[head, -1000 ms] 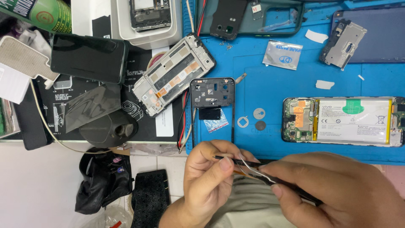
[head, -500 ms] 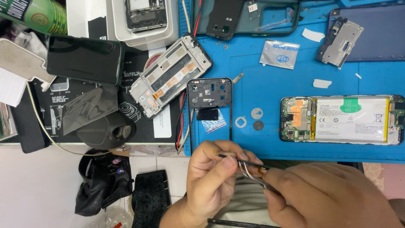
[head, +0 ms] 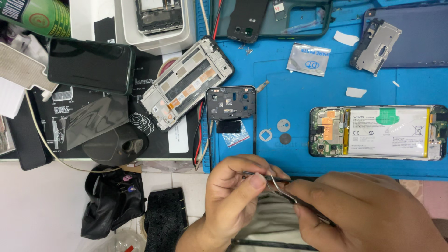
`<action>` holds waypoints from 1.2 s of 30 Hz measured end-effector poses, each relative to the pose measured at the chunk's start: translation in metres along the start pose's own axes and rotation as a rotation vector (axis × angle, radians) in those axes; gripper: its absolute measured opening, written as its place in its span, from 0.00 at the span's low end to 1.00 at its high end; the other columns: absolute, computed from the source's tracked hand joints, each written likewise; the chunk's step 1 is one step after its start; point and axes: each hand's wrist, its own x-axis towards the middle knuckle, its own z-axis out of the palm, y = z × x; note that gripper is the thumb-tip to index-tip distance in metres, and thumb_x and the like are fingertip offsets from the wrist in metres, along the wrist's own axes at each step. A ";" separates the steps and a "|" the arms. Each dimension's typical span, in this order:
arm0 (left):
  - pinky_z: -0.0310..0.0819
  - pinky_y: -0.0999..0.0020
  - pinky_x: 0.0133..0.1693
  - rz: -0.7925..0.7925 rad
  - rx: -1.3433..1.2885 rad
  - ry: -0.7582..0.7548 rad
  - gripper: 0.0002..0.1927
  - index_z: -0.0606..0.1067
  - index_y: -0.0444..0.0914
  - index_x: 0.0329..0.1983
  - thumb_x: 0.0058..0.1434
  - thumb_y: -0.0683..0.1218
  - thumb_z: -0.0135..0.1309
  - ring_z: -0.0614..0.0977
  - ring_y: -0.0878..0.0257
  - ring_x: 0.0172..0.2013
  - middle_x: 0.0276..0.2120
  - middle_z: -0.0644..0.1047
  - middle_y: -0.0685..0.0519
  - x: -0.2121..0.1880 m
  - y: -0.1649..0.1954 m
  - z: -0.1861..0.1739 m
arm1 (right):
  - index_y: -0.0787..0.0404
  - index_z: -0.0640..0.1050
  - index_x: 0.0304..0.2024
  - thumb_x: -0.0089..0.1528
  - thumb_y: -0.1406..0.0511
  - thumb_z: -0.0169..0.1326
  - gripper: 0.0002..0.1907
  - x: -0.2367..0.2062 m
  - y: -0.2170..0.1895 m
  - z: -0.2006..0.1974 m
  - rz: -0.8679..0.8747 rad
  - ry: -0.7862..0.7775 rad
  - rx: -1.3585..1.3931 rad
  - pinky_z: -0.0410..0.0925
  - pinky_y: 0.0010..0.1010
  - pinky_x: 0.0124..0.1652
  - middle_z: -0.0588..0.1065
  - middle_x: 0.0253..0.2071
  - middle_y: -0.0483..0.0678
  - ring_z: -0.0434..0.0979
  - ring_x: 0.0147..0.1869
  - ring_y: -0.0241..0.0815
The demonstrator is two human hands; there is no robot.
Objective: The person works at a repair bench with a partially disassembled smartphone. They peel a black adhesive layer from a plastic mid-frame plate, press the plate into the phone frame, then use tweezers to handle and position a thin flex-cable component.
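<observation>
Left hand (head: 238, 200) closed in a pinch: thumb and fingers clamp the lower edge of the thin black phone frame (head: 232, 126), which runs from the blue mat (head: 289, 93) down over the counter edge into the lap. Right hand (head: 373, 214) closed around metal tweezers (head: 280, 189), tips meeting the frame's bottom rail right beside the left thumb. What the tips grip, if anything, is too small to tell; probably a small part or adhesive on the rail.

To do this well:
- keep the left pinch close to the tips so the flimsy frame doesn't flex
- work the tips shallow along the rail, not prying inward
- light squeeze

Pose: both hands low at the near counter edge, wrists angled toward each other, knuckles up. Opened phone with battery (head: 378, 133) sits well apart to the right, washers (head: 274, 130) between.
</observation>
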 end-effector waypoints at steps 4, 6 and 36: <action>0.80 0.49 0.53 -0.007 -0.060 0.036 0.01 0.71 0.33 0.46 0.73 0.37 0.50 0.81 0.46 0.51 0.47 0.76 0.41 0.002 -0.003 -0.001 | 0.45 0.83 0.47 0.55 0.57 0.63 0.16 0.002 -0.003 0.003 -0.145 0.158 0.018 0.73 0.32 0.37 0.78 0.30 0.35 0.82 0.33 0.33; 0.80 0.48 0.52 -0.018 -0.072 0.051 0.01 0.70 0.33 0.43 0.73 0.37 0.49 0.82 0.45 0.51 0.46 0.76 0.41 0.002 -0.003 -0.001 | 0.48 0.82 0.45 0.54 0.59 0.62 0.15 0.005 -0.006 0.003 -0.156 0.178 0.043 0.73 0.34 0.37 0.78 0.30 0.36 0.82 0.34 0.35; 0.80 0.47 0.54 -0.017 -0.121 0.075 0.02 0.67 0.34 0.44 0.75 0.38 0.47 0.81 0.43 0.52 0.46 0.75 0.38 0.006 -0.010 -0.004 | 0.53 0.79 0.40 0.55 0.60 0.63 0.12 0.007 -0.004 0.006 -0.227 0.214 0.078 0.73 0.33 0.37 0.79 0.33 0.41 0.83 0.37 0.39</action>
